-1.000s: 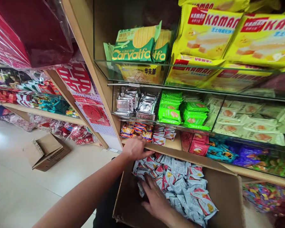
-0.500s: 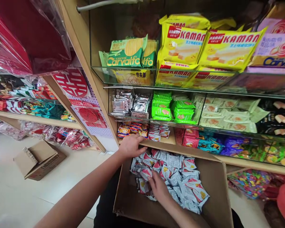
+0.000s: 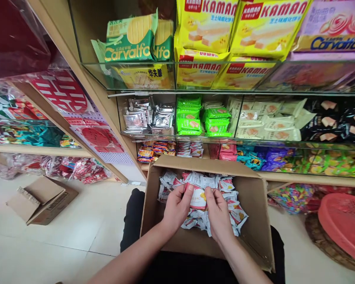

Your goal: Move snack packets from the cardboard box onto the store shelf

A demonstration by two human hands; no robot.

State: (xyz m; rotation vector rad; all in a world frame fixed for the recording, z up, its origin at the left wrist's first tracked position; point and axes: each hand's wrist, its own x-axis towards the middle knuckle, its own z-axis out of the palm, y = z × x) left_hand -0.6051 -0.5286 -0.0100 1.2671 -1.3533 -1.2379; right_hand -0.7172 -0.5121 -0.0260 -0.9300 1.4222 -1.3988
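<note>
Both hands are over an open cardboard box that rests on my lap. My left hand and my right hand pinch a small white and red snack packet between them, thumbs on its near face. Its front print faces me; whether more packets are stacked behind it I cannot tell. Beneath and around it lie several loose packets of the same kind, piled in the box. Similar packets stand in rows on the low shelf just behind the box's far flap.
Ahead, glass-fronted shelves hold yellow wafer bags, green packets, silver packets and black packets. A second cardboard box sits on the floor at left. At right is a red plastic basket.
My left hand has come off the box's far edge into the box. My right hand has lifted a packet, and both now hold it. The view has tilted down and the box's far flap shows.
</note>
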